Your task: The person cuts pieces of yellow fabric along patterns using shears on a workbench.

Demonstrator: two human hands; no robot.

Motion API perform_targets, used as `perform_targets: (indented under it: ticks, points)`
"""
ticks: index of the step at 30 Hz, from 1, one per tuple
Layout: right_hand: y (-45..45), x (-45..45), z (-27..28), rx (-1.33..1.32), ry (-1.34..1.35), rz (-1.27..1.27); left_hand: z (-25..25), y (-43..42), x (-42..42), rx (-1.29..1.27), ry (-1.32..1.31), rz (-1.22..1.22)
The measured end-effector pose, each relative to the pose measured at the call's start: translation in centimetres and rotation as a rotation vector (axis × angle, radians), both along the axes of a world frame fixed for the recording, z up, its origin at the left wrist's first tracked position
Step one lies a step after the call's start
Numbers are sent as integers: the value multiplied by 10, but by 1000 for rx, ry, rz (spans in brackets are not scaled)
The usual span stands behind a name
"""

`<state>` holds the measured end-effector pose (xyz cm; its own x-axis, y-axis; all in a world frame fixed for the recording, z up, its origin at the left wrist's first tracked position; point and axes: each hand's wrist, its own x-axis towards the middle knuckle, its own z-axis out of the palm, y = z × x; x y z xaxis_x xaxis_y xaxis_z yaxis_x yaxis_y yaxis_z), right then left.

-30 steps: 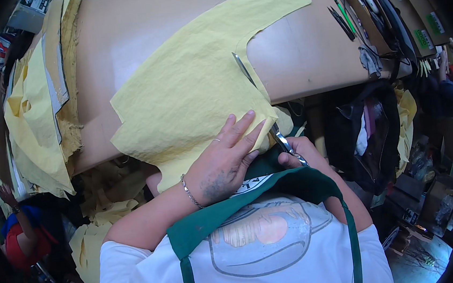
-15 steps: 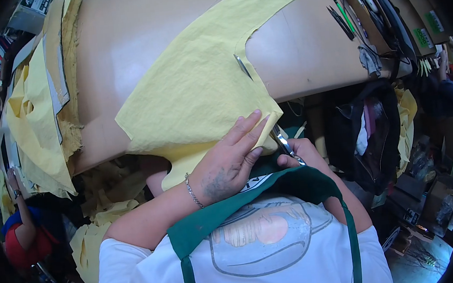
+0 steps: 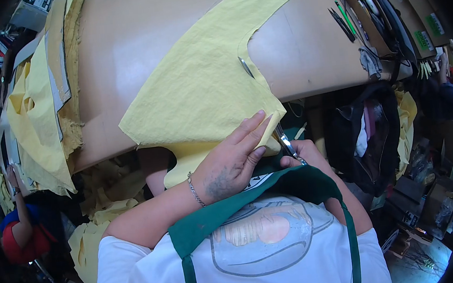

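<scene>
A large curved piece of yellow fabric (image 3: 194, 85) lies over the table edge, its near part folded and hanging down. My left hand (image 3: 234, 162) rests on it near the right corner, fingers stretched together, with a fold of the fabric caught between forefinger and thumb. My right hand (image 3: 305, 153) is closed around the handles of metal scissors (image 3: 287, 144), below the table edge. Fabric covers the middle of the scissors. A blade tip shows on top of the fabric, close to its inner curved edge. Part of my right hand is hidden behind the green apron.
The brown table (image 3: 114, 27) carries stacked yellow fabric and card (image 3: 59, 75) at the left. Pens (image 3: 342, 21) and a box of tools (image 3: 369, 16) lie at the right. A dark open bag (image 3: 363, 135) hangs below. Another person's arm (image 3: 19, 208) shows at far left.
The fabric's lower part and the visible blade tip have shifted slightly right and down. Both hands keep their hold, having moved only a little with it.
</scene>
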<state>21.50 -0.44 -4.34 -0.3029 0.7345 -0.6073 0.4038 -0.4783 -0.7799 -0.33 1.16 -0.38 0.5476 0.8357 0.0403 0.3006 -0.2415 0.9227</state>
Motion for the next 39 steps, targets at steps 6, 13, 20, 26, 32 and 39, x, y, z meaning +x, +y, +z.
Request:
perform_targets:
  ticks: [6, 13, 20, 26, 32, 39]
  points:
    - [13, 0, 17, -9, 72, 139, -1, -2, 1, -46, -39, -23]
    - [22, -4, 8, -7, 125, 156, -3, -6, 2, -32, -63, -12]
    - [19, -3, 13, 28, 69, 137, -2, -3, 4, -146, -152, -17]
    - [14, -3, 17, 40, 53, 69, -5, -6, 9, -219, -290, -27]
    - [7, 3, 11, 22, 25, 33, -2, -9, 17, -309, -394, -18]
    - [5, 7, 15, -6, 41, -29, -10, -13, 23, -517, -608, -10]
